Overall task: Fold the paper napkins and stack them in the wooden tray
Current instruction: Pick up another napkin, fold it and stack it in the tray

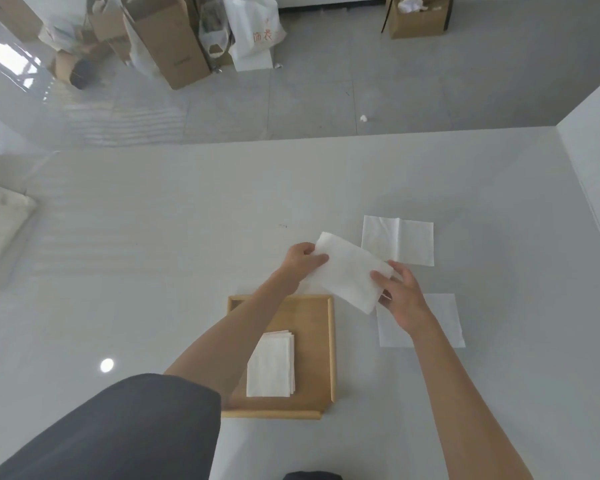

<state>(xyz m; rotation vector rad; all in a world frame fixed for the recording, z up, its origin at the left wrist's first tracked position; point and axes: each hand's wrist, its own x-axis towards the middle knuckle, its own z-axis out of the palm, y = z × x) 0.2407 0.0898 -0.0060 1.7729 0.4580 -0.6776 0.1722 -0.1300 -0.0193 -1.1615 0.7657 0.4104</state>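
We see a flat square wooden tray [329, 341] on the white table [153, 254], with a neat stack of folded white paper napkins [270, 367] inside it. Above the tray, our left hand [300, 259] and right hand [400, 296] pinch the two ends of a folded white napkin [347, 271]. Two open white napkins [399, 244] lie flat further right.

Dark grey short sleeve [136, 420], bare forearms
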